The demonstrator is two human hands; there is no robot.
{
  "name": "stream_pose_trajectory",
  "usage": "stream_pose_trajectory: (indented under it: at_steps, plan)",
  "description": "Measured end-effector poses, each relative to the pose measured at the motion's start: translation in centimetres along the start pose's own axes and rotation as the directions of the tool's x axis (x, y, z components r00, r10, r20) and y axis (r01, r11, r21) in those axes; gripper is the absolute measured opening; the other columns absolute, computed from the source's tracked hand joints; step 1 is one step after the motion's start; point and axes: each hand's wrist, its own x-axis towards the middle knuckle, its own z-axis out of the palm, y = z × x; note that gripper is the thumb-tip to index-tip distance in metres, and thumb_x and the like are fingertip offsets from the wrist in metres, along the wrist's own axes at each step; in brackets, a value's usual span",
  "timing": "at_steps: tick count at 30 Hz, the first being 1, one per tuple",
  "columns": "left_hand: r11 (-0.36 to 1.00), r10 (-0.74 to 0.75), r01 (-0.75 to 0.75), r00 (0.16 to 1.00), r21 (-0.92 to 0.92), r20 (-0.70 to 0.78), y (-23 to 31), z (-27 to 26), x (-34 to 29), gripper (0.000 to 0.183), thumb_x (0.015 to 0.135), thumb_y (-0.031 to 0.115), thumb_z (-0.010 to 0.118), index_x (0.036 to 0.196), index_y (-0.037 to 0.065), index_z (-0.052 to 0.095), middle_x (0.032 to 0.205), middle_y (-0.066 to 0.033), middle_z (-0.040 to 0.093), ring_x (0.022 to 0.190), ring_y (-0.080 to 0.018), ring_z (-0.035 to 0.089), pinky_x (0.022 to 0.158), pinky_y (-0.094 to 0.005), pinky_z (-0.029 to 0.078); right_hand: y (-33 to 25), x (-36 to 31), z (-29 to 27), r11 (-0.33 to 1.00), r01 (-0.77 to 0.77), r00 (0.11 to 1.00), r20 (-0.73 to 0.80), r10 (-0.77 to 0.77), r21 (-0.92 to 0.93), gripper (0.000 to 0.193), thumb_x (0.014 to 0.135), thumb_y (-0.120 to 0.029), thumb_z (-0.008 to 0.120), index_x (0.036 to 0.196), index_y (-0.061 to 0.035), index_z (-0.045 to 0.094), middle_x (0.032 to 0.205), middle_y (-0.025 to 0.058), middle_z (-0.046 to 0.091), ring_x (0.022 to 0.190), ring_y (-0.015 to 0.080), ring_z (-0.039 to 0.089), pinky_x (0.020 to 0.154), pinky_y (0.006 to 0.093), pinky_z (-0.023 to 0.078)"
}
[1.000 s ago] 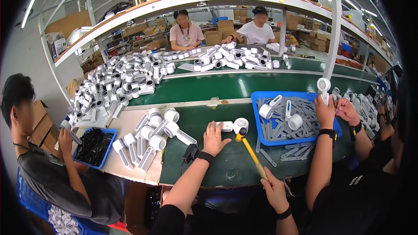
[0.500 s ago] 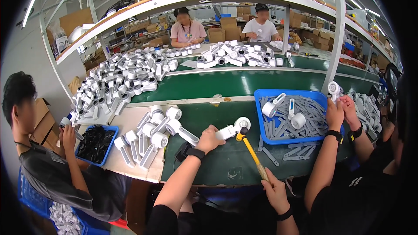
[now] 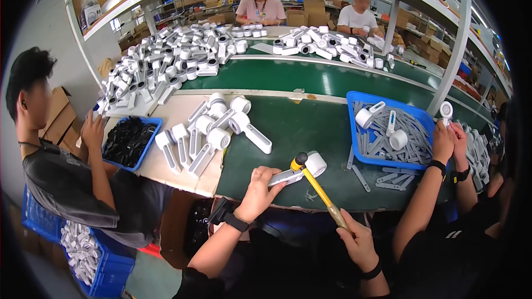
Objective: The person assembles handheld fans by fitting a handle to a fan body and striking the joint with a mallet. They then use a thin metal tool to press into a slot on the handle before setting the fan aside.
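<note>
My left hand (image 3: pixel 256 194) grips the handle of a white and grey handheld fan (image 3: pixel 316 164) near the table's front edge, its round head pointing right. In my right hand (image 3: pixel 359 242) is a small hammer (image 3: pixel 320 191) with a yellow shaft and a black head. The hammer head overlaps the fan's handle close to the round head; whether they touch I cannot tell. Left of and beyond my left hand lies a group of similar fans (image 3: pixel 220 138), some on a beige board (image 3: pixel 147 172).
A blue tray (image 3: pixel 354 152) with grey strips and a few fans stands at the right; loose strips (image 3: pixel 394 178) lie before it. Black parts fill a blue bin (image 3: pixel 160 123) at the left. Co-workers sit on both sides and opposite. A green conveyor (image 3: pixel 266 75) runs beyond.
The fan in my left hand has come nearer to me and the table edge. The hammer head has shifted from beside the fan's round head to over its handle. The view has tilted down.
</note>
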Motion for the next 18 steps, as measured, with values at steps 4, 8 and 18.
stream_pose_trajectory:
  at_steps: [4, 8, 18]
  plan:
    - [0.998, -0.061, 0.061, 0.998, -0.029, -0.004, 0.0, -1.0, -0.6, 0.025, 0.084, 0.015, 0.077, 0.102, -0.001, 0.068, 0.091, -0.0153, 0.065, 0.089, -0.0347, 0.06, 0.085, -0.0415, 0.049, -0.6, -0.2, 0.2, 0.999, 0.036, 0.999, 0.018, -0.035, -0.028, 0.051, 0.089, -0.003, 0.068, 0.137, 0.002, 0.055, 0.084, 0.0126, 0.063, 0.071, 0.0183, 0.059, 0.067, 0.0281, 0.048]
    - [0.988, -0.151, 0.152, 0.987, -0.022, 0.06, 0.0, -1.8, -0.5, 0.024, 0.082, 0.015, 0.078, 0.097, -0.001, 0.069, 0.088, -0.0143, 0.065, 0.087, -0.0339, 0.06, 0.084, -0.0421, 0.048, -0.9, 0.0, 0.4, 0.993, 0.09, 0.996, 0.026, -0.088, -0.07, 0.052, 0.088, -0.001, 0.068, 0.138, 0.0034, 0.054, 0.084, 0.0102, 0.063, 0.071, 0.0122, 0.056, 0.066, 0.0252, 0.046]
    - [0.998, -0.017, 0.016, 1.0, -0.062, -0.016, -2.1, -0.8, -0.8, 0.028, 0.078, 0.017, 0.083, 0.097, 0.002, 0.069, 0.087, -0.0128, 0.066, 0.083, -0.0319, 0.061, 0.077, -0.0407, 0.047, -3.0, 0.2, -0.5, 0.989, 0.058, 0.99, 0.133, -0.04, -0.134, 0.051, 0.089, 0.001, 0.063, 0.138, 0.005, 0.052, 0.088, 0.0116, 0.065, 0.072, 0.0159, 0.058, 0.07, 0.0269, 0.048]
